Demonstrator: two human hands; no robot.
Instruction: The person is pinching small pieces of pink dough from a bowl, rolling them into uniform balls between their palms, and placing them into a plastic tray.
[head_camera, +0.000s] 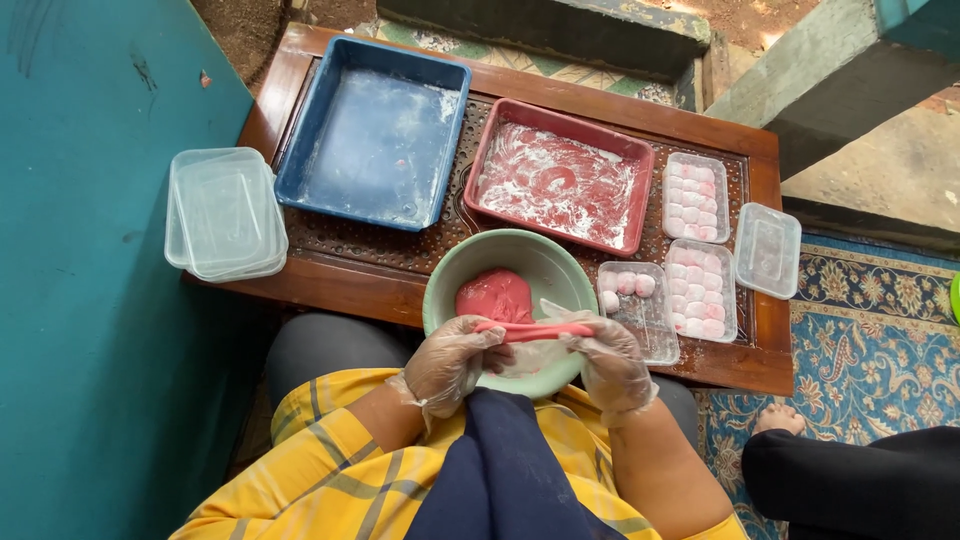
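Over the near edge of the desk (380, 283), a green bowl (450, 270) sits partly on the wood and partly over the person's lap, with a lump of pink dough (494, 294) inside it. Both hands wear thin clear plastic gloves. The left hand (449, 362) and the right hand (606, 356) each pinch 1 end of a thin pink dough strip (535, 330), held stretched level between them just above the bowl's near rim.

Just right of the bowl, by the near right corner, an open clear container (652, 325) holds 4 small pale pink balls along its far end. Beside it stand 2 more clear containers: a full container (702, 289) packed with the same balls, and another full container (696, 196) behind it. A clear lid (767, 250) lies at the right edge.

Toward the far edge rest a red tray (558, 186) (smeared with white flour and pink streaks) and a blue tray (372, 131) dusted white. A stack of empty clear containers (223, 213) overhangs the left edge.
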